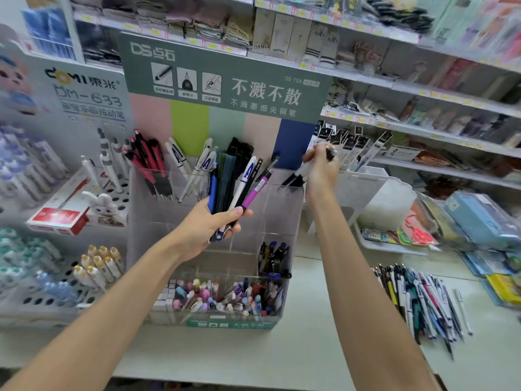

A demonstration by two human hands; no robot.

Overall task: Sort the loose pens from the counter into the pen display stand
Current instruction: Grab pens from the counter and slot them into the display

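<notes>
your left hand point(207, 225) clenches a bundle of pens point(229, 182) before the display stand point(282, 218), your right hand point(321, 170) grasps dark pens point(293, 179) above its rear right compartment, and loose pens point(423, 303) lie on the tabletop point(310, 348).

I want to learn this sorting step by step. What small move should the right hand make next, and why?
Probably lower the right hand a little and loosen its grip, so the dark pens drop into the upper right compartment of the clear stand. The hand holds them tips down over that compartment, and the left hand holds more pens to sort.
</notes>
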